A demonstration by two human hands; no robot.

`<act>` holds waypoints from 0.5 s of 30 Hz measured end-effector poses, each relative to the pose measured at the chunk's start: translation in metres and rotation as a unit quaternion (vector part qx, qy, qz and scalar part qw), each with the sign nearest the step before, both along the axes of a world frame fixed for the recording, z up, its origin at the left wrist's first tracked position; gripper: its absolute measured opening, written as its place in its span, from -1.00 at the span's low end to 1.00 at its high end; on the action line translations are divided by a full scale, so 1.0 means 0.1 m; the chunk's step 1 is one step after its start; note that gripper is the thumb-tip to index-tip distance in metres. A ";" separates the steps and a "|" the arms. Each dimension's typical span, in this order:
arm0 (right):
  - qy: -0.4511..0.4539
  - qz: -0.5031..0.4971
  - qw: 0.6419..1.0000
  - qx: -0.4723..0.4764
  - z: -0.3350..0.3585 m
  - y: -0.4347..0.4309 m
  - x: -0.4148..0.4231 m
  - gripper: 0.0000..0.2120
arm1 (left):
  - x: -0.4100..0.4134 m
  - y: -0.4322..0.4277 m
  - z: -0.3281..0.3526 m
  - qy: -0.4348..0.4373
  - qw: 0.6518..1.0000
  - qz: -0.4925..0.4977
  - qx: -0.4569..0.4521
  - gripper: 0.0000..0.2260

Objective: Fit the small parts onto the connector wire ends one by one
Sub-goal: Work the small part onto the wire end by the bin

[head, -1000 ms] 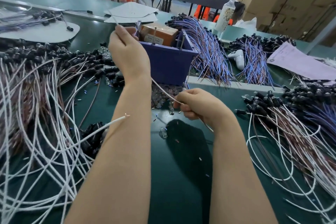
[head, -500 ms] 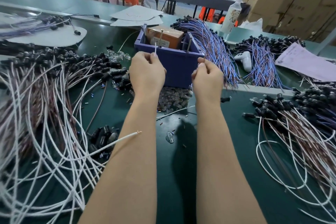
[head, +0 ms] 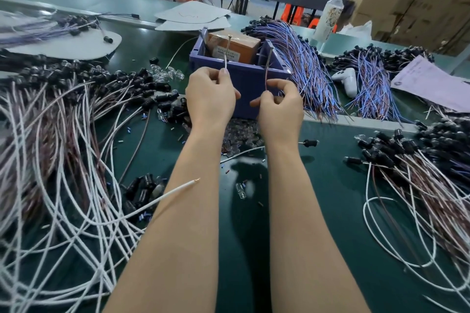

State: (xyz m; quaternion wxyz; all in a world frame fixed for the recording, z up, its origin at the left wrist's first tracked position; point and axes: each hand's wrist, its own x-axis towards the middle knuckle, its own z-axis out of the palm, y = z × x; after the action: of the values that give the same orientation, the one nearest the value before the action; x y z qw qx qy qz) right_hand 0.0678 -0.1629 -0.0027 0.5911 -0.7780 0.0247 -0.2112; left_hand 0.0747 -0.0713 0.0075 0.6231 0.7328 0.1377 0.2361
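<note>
My left hand (head: pixel 209 99) pinches a white wire end (head: pixel 225 61) that stands up between its fingertips. Beside it, my right hand (head: pixel 278 107) pinches a thin brown wire end (head: pixel 266 79), also pointing up. Both hands hover close together in front of the purple bin (head: pixel 244 79). A heap of small clear parts (head: pixel 239 134) lies on the green mat just under the hands. Whether a part sits on either wire end is too small to tell.
A big tangle of white and brown wires with black connectors (head: pixel 63 114) fills the left. More connector wires (head: pixel 417 173) lie at the right. Blue-purple wire bundles (head: pixel 302 68), a white controller (head: pixel 347 80), a bottle (head: pixel 330 15) and paper (head: pixel 432 84) sit behind.
My left hand came down from its raised position and my right hand rose from the mat. Both now meet in front of the bin, with the brown wire end showing above my right hand.
</note>
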 end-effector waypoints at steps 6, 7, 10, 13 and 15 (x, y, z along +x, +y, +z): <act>-0.001 0.002 1.000 -0.002 0.02 0.00 -0.02 -0.83 | 0.00 -0.02 0.00 -0.005 1.000 -0.010 0.000 -0.85; 0.000 0.001 1.000 -0.003 0.02 0.00 -0.02 -0.83 | -0.01 -0.02 0.00 -0.004 1.000 -0.012 0.002 -0.84; -0.002 -0.003 1.000 -0.007 0.02 -0.01 -0.02 -0.83 | -0.01 -0.03 -0.01 -0.001 1.000 -0.017 0.004 -0.80; -0.003 -0.007 1.000 -0.004 0.01 -0.01 -0.02 -0.82 | -0.01 -0.03 -0.01 -0.001 1.000 -0.018 0.000 -0.84; -0.001 -0.012 1.000 0.000 0.01 -0.02 -0.01 -0.82 | -0.01 -0.02 -0.02 -0.002 1.000 -0.017 -0.004 -0.87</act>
State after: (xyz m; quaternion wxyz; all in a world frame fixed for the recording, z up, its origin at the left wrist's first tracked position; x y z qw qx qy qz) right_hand 0.0666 -0.1645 -0.0019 0.5888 -0.7773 0.0331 -0.2192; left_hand 0.0741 -0.0737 0.0055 0.6305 0.7320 0.1247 0.2263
